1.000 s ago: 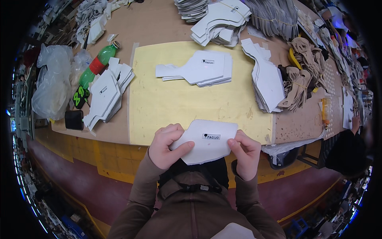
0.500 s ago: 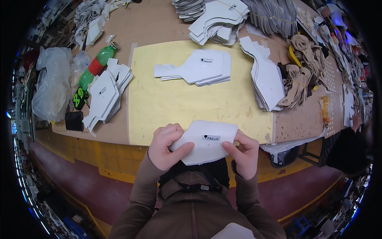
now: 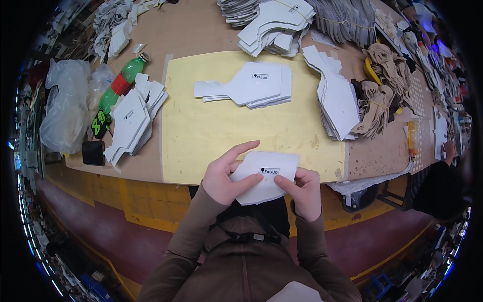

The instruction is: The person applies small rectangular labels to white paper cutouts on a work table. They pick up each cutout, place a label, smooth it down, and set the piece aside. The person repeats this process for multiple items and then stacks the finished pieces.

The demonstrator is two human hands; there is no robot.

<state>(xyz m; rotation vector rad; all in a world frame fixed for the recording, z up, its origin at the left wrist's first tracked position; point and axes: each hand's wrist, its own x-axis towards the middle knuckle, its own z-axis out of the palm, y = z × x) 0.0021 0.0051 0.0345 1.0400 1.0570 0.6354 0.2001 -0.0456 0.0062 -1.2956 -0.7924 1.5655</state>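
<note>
Head view: white piece (image 3: 269, 162) held up, near edge of desk (image 3: 186, 32) partly covered by it. Piece pinched at left by left hand (image 3: 224, 178), index finger raised, and at right by right hand (image 3: 306, 192); thumbs seen on front, most other fingers hidden behind. Piece's back hidden. On yellow sheet (image 3: 236, 133), lower layers of white stack (image 3: 251, 88) mostly covered by top one. Grey stack (image 3: 347, 22) cut off by upper edge. At bottom edge, pale thing (image 3: 297, 293) cropped, kind cannot be told.

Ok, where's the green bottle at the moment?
In the head view, the green bottle lies on the left of the table, between the clear plastic bag and a stack of white pieces.
</note>
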